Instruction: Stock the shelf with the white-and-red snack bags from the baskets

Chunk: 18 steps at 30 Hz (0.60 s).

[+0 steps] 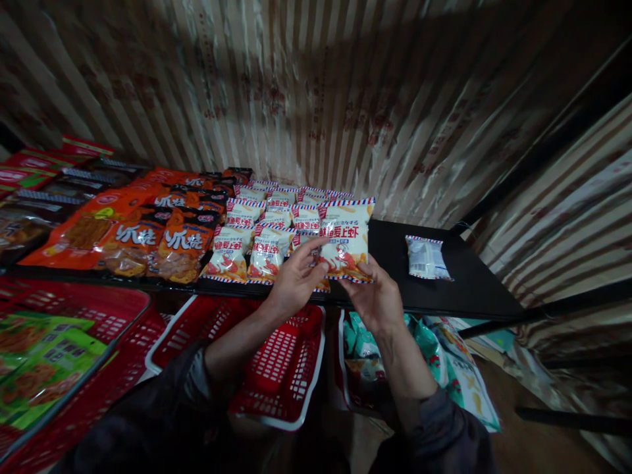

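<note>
Both hands hold one white and yellow snack bag (345, 237) upright, its printed front towards me, at the right end of the rows of like bags. My left hand (299, 276) grips its lower left side with bent fingers. At the lower right corner, my right hand (378, 296) has its thumb and fingers around the edge. Several matching snack bags (266, 250) stand in rows on the black shelf (390, 289), just left of the held one. Farther right, a single small bag (427, 258) lies with its pale back side up.
Orange and black snack packs (182, 243) fill the shelf's left part. Below are a red basket (291, 355), another red basket with green packs (118, 299) at the left, and a basket of teal bags (363, 339). Striped sheeting (316, 99) hangs behind.
</note>
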Each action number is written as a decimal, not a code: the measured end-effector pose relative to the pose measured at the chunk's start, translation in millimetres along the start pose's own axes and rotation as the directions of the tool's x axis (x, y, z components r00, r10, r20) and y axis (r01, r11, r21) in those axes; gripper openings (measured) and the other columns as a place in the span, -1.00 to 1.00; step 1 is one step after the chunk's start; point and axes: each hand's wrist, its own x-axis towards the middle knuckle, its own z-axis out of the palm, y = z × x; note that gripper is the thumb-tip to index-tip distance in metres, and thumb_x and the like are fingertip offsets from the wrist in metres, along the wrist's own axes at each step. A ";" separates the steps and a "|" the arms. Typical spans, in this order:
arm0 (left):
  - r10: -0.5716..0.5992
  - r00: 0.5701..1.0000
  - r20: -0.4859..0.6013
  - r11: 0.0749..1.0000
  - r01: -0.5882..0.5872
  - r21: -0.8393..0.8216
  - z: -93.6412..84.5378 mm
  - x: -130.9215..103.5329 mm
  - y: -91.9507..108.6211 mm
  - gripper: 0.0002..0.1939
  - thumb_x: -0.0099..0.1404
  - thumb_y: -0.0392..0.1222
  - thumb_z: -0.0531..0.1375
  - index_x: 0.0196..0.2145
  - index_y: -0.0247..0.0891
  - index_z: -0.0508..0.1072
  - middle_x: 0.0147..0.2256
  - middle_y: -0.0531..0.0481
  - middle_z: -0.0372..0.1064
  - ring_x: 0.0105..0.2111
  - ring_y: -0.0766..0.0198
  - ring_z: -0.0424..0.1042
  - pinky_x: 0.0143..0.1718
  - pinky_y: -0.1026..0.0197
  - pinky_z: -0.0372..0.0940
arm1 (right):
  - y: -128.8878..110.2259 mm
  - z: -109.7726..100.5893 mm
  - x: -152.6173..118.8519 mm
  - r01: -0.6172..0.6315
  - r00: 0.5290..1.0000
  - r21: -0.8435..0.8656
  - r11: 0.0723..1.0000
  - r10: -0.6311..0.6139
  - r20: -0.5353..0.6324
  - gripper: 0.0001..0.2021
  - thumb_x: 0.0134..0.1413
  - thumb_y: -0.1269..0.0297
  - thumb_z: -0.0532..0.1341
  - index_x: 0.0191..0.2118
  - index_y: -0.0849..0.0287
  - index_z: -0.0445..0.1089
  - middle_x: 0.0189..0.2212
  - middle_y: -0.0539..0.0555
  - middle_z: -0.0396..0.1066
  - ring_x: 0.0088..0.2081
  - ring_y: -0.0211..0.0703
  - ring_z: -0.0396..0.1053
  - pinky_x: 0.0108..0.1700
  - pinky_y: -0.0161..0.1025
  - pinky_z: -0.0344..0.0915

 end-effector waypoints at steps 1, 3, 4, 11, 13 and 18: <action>0.005 1.000 -0.003 1.000 -0.005 -0.008 0.8 1.1 -0.1 -0.58 0.25 -0.22 0.18 0.07 -0.18 0.37 0.13 -0.09 0.31 0.01 0.18 0.38 0.09 0.04 0.28 | -2.0 -1.1 0.5 0.007 1.000 -0.012 1.000 -0.007 0.007 -0.70 -0.16 0.29 0.28 -0.19 0.09 0.49 -0.20 0.00 0.55 -0.13 -0.09 0.46 -0.14 -0.18 0.41; 0.012 1.000 -0.028 1.000 -0.012 -0.012 2.7 4.0 0.8 -0.60 0.23 -0.25 0.19 0.05 -0.16 0.39 0.10 -0.06 0.34 -0.04 0.22 0.39 0.09 0.03 0.29 | -6.2 -2.7 1.7 0.055 0.998 -0.069 0.996 -0.053 0.028 -0.73 -0.14 0.26 0.32 -0.21 0.11 0.50 -0.19 0.01 0.55 -0.14 -0.10 0.46 -0.15 -0.20 0.42; 0.013 0.999 -0.045 1.000 -0.014 -0.011 3.9 5.7 1.7 -0.60 0.22 -0.27 0.20 0.04 -0.16 0.41 0.09 -0.05 0.35 -0.05 0.23 0.39 0.09 0.03 0.29 | -8.3 -3.3 2.3 0.088 0.996 -0.105 0.991 -0.085 0.038 -0.73 -0.12 0.24 0.33 -0.20 0.11 0.50 -0.18 0.02 0.55 -0.13 -0.10 0.46 -0.15 -0.20 0.42; 0.158 0.982 -0.101 0.987 -0.153 0.055 25.6 22.4 7.9 -0.60 0.21 -0.35 0.18 0.01 -0.15 0.44 0.05 -0.06 0.34 -0.07 0.25 0.39 -0.01 0.11 0.38 | -20.8 -11.7 10.0 0.303 0.950 -0.241 0.922 -0.313 -0.004 -0.56 -0.09 0.08 0.37 -0.04 0.06 0.46 -0.05 0.04 0.52 -0.08 -0.06 0.45 -0.11 -0.12 0.44; 0.212 0.971 -0.112 0.974 -0.200 0.110 35.1 27.9 5.0 -0.59 0.23 -0.38 0.14 0.02 -0.12 0.44 0.06 -0.04 0.34 -0.04 0.23 0.38 -0.02 0.09 0.39 | -21.2 -19.0 14.2 0.328 0.939 -0.261 0.908 -0.344 -0.020 -0.55 -0.11 0.07 0.38 -0.05 0.07 0.47 -0.06 0.04 0.53 -0.09 -0.06 0.46 -0.07 -0.11 0.43; 0.237 0.965 -0.112 0.928 -0.191 0.319 53.6 32.0 -13.0 -0.55 0.24 -0.44 0.07 0.04 -0.12 0.42 0.10 -0.05 0.34 0.09 0.16 0.33 0.11 -0.01 0.31 | -8.7 -46.1 29.3 0.316 0.935 -0.322 0.893 -0.351 -0.057 -0.58 -0.11 0.05 0.35 -0.10 0.10 0.49 -0.11 0.06 0.55 -0.11 -0.03 0.47 -0.06 -0.07 0.39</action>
